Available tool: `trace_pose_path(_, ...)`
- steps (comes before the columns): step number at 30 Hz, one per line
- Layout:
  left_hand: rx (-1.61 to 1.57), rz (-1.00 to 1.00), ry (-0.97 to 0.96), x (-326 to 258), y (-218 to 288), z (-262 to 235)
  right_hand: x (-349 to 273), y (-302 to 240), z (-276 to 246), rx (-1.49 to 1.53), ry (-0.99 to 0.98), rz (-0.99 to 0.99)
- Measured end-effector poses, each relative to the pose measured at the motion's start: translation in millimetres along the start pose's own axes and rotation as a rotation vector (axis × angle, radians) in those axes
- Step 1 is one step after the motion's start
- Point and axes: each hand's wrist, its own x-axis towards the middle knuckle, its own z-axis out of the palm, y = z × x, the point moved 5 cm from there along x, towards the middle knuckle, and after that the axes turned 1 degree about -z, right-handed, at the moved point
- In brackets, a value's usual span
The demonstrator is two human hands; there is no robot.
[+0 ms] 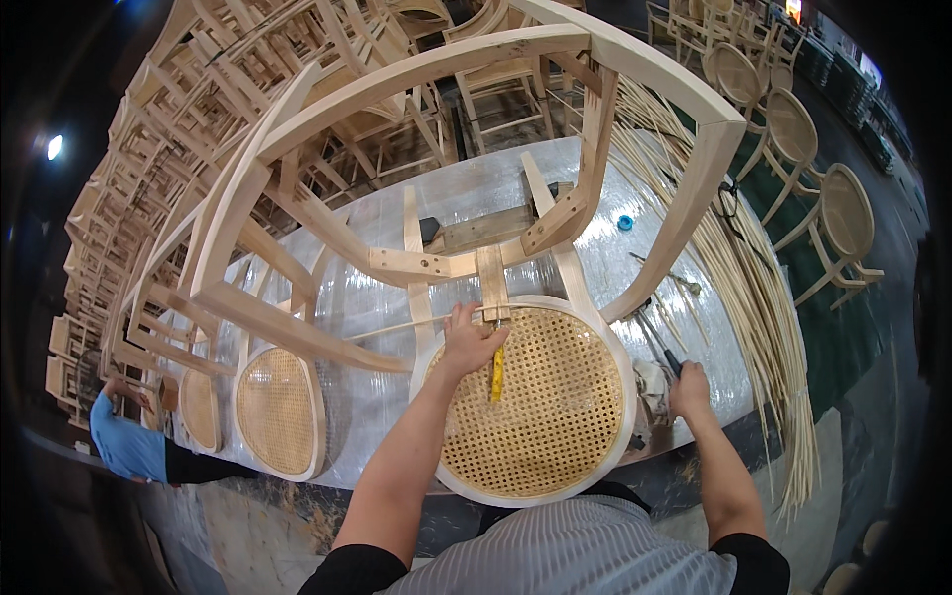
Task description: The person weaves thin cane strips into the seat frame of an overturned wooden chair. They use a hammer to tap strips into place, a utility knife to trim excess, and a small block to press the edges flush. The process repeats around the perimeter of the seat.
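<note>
A chair frame of pale wood (pixel 426 61) lies on its back in front of me, its round woven cane backrest (pixel 535 407) closest to me. At the backrest's upper rim, my left hand (pixel 472 345) is closed around a thin rattan strip (pixel 397 325). Beside its fingers, a yellow-handled tool (pixel 497 375) lies over the cane, below a small wooden block (pixel 492 283). To the right of the backrest, my right hand (pixel 691 392) grips the dark handle of a slim tool (pixel 672 359), whose far end rests near the table surface; its kind is unclear.
The table (pixel 367 213) is wrapped in clear film. Long rattan strips (pixel 739 268) lie bundled along its right side. A blue tape roll (pixel 625 223) and a crumpled cloth (pixel 652 387) sit nearby. Chair frames (pixel 178 149) pile up behind; a person in blue (pixel 129 436) works at left.
</note>
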Motion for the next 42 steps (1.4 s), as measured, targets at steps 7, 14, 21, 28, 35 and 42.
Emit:
trace_pose_path(7,0.025,-0.078,-0.004,-12,-17,-2,-73,4,-42,0.234,0.023,-0.027)
trace_pose_path(14,0.012,-0.084,0.001,-10,-10,-2,-77,-117,-32,0.424,-0.217,-0.326)
trace_pose_path(21,0.019,-0.120,-0.037,-12,-9,-3,-30,-204,-27,0.361,-0.145,-0.559)
trace_pose_path(28,-0.027,-0.120,-0.033,1,-9,-2,7,-207,-18,0.195,-0.088,-0.599)
trace_pose_path(35,-0.039,-0.145,-0.050,-3,-14,2,-8,-218,-31,0.367,-0.111,-0.540)
trace_pose_path(42,-0.089,-0.098,0.036,-4,-23,-3,-15,-219,-37,0.530,-0.123,-0.506)
